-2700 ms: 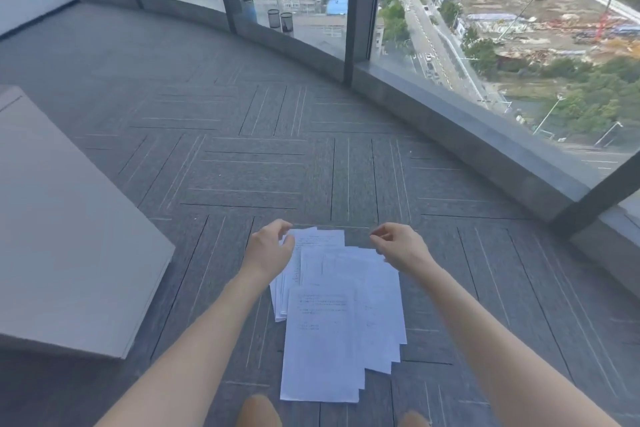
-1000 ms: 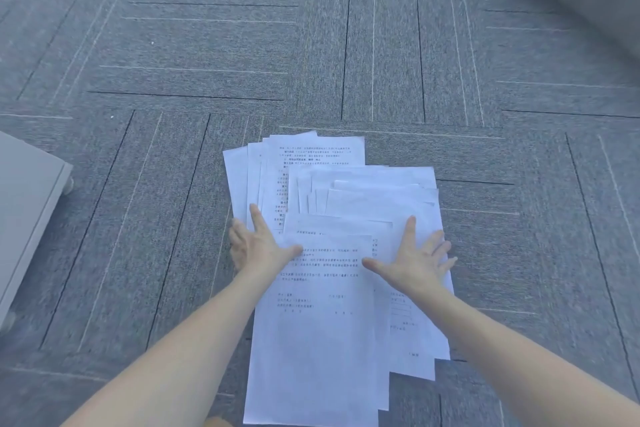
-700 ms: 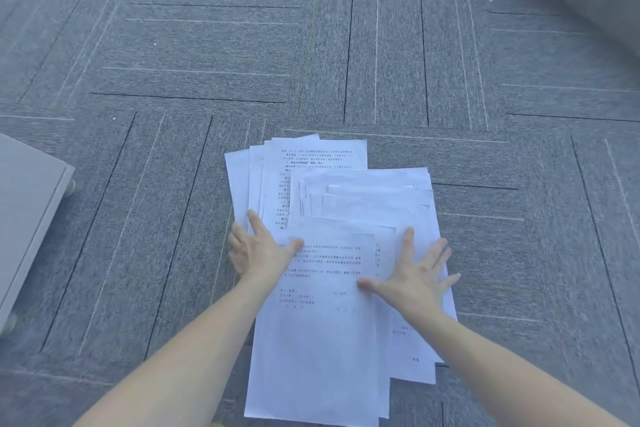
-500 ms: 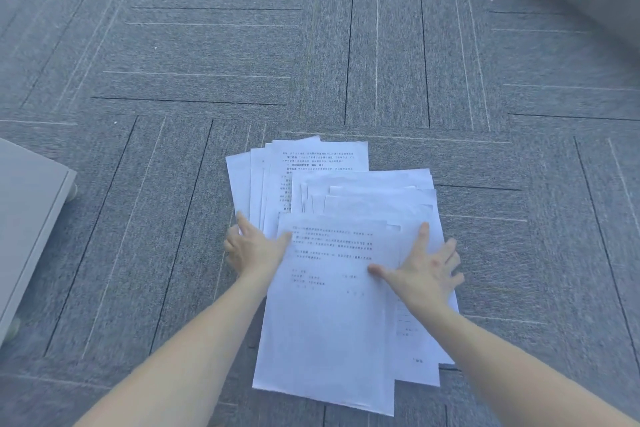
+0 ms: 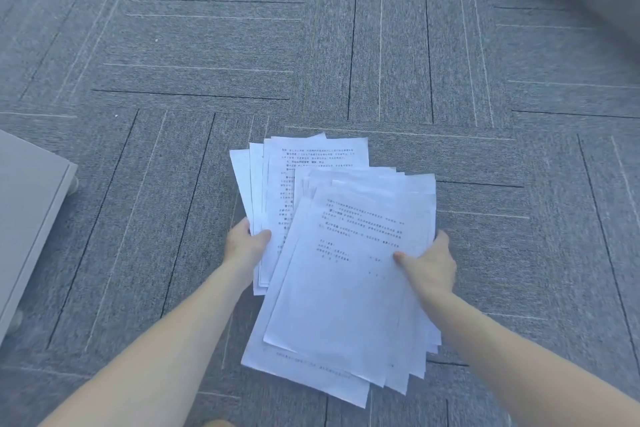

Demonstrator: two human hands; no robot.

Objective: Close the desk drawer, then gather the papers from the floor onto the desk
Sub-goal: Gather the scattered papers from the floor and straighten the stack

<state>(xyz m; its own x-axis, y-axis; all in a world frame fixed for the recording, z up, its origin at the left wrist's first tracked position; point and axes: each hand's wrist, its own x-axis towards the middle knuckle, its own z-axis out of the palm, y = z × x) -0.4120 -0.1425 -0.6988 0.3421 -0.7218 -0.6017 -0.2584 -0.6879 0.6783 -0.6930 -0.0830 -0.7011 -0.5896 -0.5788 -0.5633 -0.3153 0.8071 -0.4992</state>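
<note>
Loose printed papers [image 5: 346,274] in a fanned, uneven pile over the grey carpet floor [image 5: 173,45], straight ahead of the arms. Left hand [image 5: 244,246] pinched on the pile's left edge, thumb on top; right hand [image 5: 431,265] clamped on the right edge — fingers curled beneath, out of sight. Probably light, limp and slippery sheet on sheet, liable to slide apart unless squared up; best gripped at both long edges, as here. Long axis running away from the body, text tops at the far end, top sheets skewed slightly to the right. Pale table [image 5: 27,218] corner at far left.
</note>
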